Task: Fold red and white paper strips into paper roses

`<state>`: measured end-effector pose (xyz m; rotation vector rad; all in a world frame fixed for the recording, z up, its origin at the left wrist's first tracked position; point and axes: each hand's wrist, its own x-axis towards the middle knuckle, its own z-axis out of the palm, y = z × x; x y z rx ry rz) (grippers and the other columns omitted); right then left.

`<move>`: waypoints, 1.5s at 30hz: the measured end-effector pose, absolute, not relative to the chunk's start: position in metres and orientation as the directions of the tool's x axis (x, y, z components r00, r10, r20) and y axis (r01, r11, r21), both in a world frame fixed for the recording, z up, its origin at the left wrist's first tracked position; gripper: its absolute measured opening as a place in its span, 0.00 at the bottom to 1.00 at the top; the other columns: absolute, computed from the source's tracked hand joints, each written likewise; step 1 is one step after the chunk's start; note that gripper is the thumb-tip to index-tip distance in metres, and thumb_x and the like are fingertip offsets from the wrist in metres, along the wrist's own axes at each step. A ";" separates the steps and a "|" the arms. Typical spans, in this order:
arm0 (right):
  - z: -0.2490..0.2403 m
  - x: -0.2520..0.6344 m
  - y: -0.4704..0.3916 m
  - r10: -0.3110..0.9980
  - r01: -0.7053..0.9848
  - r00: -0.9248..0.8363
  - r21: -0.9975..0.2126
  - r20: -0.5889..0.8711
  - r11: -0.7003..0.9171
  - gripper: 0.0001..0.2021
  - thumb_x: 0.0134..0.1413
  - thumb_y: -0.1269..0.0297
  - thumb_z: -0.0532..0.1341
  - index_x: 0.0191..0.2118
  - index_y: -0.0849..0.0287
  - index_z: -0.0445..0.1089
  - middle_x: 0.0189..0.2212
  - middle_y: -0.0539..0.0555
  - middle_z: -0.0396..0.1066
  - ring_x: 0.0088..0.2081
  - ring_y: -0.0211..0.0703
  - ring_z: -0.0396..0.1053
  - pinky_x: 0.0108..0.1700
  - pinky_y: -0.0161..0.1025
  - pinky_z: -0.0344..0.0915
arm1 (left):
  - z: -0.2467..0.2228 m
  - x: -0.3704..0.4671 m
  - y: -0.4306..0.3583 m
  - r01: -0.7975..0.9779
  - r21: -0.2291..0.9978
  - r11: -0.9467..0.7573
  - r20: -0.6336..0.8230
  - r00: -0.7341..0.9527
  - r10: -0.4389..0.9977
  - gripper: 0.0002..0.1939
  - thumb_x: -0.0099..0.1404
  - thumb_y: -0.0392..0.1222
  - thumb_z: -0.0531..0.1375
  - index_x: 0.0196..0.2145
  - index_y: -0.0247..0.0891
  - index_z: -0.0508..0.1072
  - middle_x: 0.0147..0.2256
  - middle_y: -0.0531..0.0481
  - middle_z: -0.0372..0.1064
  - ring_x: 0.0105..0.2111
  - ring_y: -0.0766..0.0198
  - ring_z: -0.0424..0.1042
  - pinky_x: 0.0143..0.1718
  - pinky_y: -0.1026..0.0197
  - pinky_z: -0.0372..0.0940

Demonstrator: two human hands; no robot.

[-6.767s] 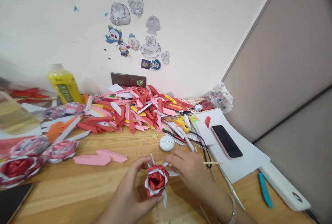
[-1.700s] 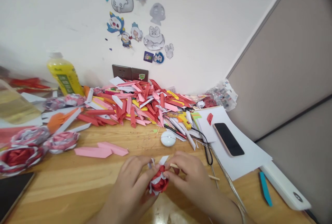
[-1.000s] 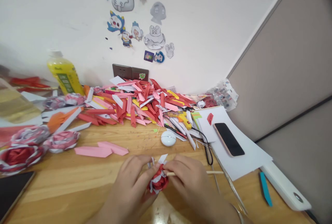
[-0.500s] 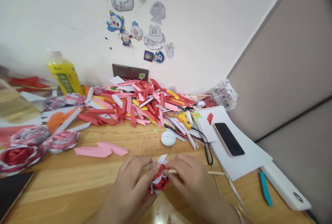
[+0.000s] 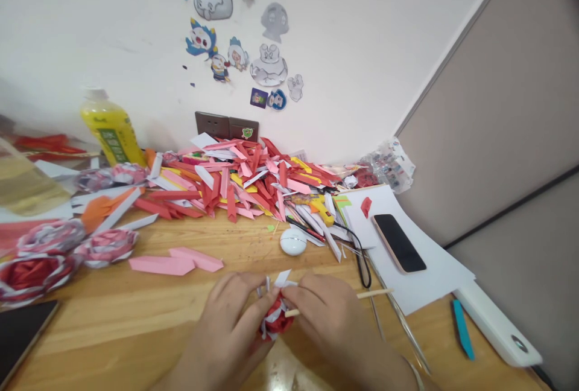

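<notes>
A small red and white folded paper flower [image 5: 275,318] is at the bottom centre of the head view, with white strips standing up from its far edge. My left hand [image 5: 235,318] is closed round its left side. From the right, my right hand [image 5: 323,306] pinches at the upper edge, by a white strip. A thin wooden stick [image 5: 374,294] passes through my right hand, its near tip lying in front of the flower. Two pink folded strips [image 5: 165,264] lie beyond my left hand. The underside of the flower is hidden.
Finished-looking paper flowers [image 5: 106,246] stand at left near a yellow bottle [image 5: 108,128] and a dark tablet [image 5: 22,336]. A heap of folded strips [image 5: 226,180] lines the wall. Behind my hands sits a white egg-shaped case [image 5: 293,241]; a phone [image 5: 399,243] rests on white paper at right.
My right fingers have shifted slightly up to the flower's top edge and a white strip. The stick has tilted, its near tip lower and its far end higher.
</notes>
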<state>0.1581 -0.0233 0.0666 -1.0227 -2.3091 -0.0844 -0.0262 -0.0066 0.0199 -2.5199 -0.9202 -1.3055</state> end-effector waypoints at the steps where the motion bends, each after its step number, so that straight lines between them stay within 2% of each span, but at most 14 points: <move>1: 0.067 0.159 -0.023 0.661 0.685 -0.509 -0.205 0.551 0.699 0.19 0.68 0.65 0.45 0.36 0.62 0.72 0.23 0.54 0.69 0.23 0.41 0.64 0.25 0.37 0.54 | 0.018 -0.026 -0.007 0.590 0.152 -0.793 0.779 0.423 0.463 0.12 0.63 0.35 0.58 0.45 0.36 0.68 0.39 0.42 0.68 0.37 0.56 0.69 0.37 0.54 0.66; 5: 0.070 0.165 -0.020 0.757 0.693 -0.412 -0.364 0.508 0.622 0.17 0.68 0.60 0.48 0.39 0.59 0.72 0.26 0.54 0.70 0.27 0.42 0.67 0.28 0.37 0.58 | 0.013 -0.028 -0.008 0.598 0.288 -0.748 0.733 0.365 0.574 0.14 0.62 0.40 0.58 0.46 0.39 0.68 0.40 0.43 0.68 0.39 0.54 0.69 0.39 0.53 0.66; 9: 0.069 0.168 -0.016 0.831 0.688 -0.364 -0.481 0.421 0.544 0.15 0.66 0.57 0.52 0.39 0.58 0.73 0.29 0.53 0.73 0.29 0.41 0.69 0.30 0.36 0.60 | 0.015 -0.029 -0.006 0.589 0.444 -0.676 0.673 0.279 0.685 0.17 0.58 0.47 0.63 0.43 0.42 0.67 0.36 0.47 0.70 0.35 0.55 0.71 0.35 0.56 0.67; 14: 0.066 0.166 -0.015 0.870 0.638 -0.363 -0.592 0.333 0.493 0.12 0.63 0.57 0.56 0.42 0.56 0.73 0.33 0.52 0.76 0.31 0.41 0.71 0.33 0.35 0.62 | 0.014 -0.030 -0.004 0.598 0.496 -0.630 0.642 0.237 0.730 0.18 0.56 0.49 0.64 0.42 0.43 0.68 0.35 0.48 0.72 0.34 0.54 0.73 0.34 0.55 0.68; 19: 0.063 0.167 -0.010 0.895 0.611 -0.338 -0.656 0.289 0.443 0.12 0.64 0.60 0.54 0.42 0.57 0.73 0.36 0.54 0.77 0.35 0.42 0.73 0.36 0.35 0.64 | 0.011 -0.031 -0.004 0.587 0.517 -0.623 0.639 0.219 0.737 0.19 0.55 0.49 0.65 0.42 0.42 0.68 0.35 0.48 0.72 0.35 0.53 0.73 0.34 0.54 0.68; 24: 0.057 0.168 -0.006 0.895 0.617 -0.334 -0.649 0.296 0.445 0.10 0.62 0.67 0.55 0.36 0.58 0.73 0.30 0.51 0.76 0.32 0.40 0.72 0.34 0.34 0.64 | 0.011 -0.030 -0.003 0.544 0.520 -0.658 0.647 0.251 0.720 0.20 0.54 0.48 0.66 0.43 0.42 0.68 0.36 0.47 0.72 0.35 0.54 0.73 0.35 0.55 0.69; 28: 0.058 0.171 -0.006 0.887 0.625 -0.314 -0.630 0.339 0.461 0.10 0.63 0.65 0.54 0.34 0.58 0.72 0.30 0.52 0.75 0.32 0.41 0.71 0.34 0.34 0.63 | 0.009 -0.027 -0.004 0.521 0.538 -0.663 0.619 0.289 0.730 0.22 0.54 0.47 0.66 0.45 0.43 0.67 0.37 0.47 0.73 0.36 0.53 0.74 0.35 0.54 0.69; 34: 0.063 0.172 -0.007 0.851 0.609 -0.378 -0.595 0.364 0.525 0.12 0.65 0.64 0.52 0.34 0.58 0.71 0.29 0.52 0.72 0.32 0.41 0.69 0.33 0.34 0.61 | 0.006 -0.025 -0.003 0.521 0.479 -0.706 0.624 0.363 0.692 0.26 0.57 0.43 0.64 0.53 0.43 0.64 0.37 0.47 0.74 0.35 0.54 0.73 0.35 0.55 0.69; 38: 0.065 0.169 -0.010 0.833 0.601 -0.403 -0.577 0.379 0.553 0.10 0.65 0.63 0.52 0.42 0.58 0.70 0.34 0.53 0.72 0.36 0.42 0.70 0.37 0.36 0.63 | 0.004 -0.027 -0.003 0.518 0.470 -0.714 0.634 0.364 0.682 0.24 0.60 0.42 0.61 0.54 0.43 0.62 0.38 0.47 0.74 0.36 0.56 0.74 0.36 0.57 0.69; 41: 0.066 0.167 -0.013 0.818 0.621 -0.401 -0.534 0.413 0.574 0.13 0.65 0.64 0.50 0.51 0.59 0.64 0.39 0.56 0.72 0.38 0.45 0.70 0.38 0.39 0.64 | 0.007 -0.028 -0.003 0.549 0.441 -0.710 0.647 0.354 0.675 0.21 0.61 0.44 0.61 0.51 0.42 0.64 0.37 0.47 0.75 0.36 0.55 0.75 0.35 0.57 0.70; 43: 0.066 0.165 -0.014 0.809 0.636 -0.383 -0.509 0.445 0.581 0.14 0.65 0.67 0.48 0.52 0.60 0.62 0.37 0.57 0.71 0.36 0.44 0.70 0.36 0.38 0.64 | 0.010 -0.028 -0.004 0.579 0.398 -0.711 0.674 0.341 0.655 0.19 0.62 0.46 0.60 0.50 0.40 0.64 0.37 0.46 0.76 0.36 0.55 0.75 0.36 0.56 0.71; 45: 0.065 0.163 -0.015 0.796 0.646 -0.373 -0.482 0.478 0.592 0.12 0.64 0.68 0.47 0.47 0.60 0.64 0.35 0.56 0.71 0.33 0.43 0.69 0.34 0.37 0.64 | 0.015 -0.027 -0.004 0.594 0.367 -0.716 0.697 0.334 0.635 0.18 0.63 0.48 0.59 0.48 0.40 0.65 0.35 0.46 0.76 0.34 0.56 0.76 0.34 0.57 0.71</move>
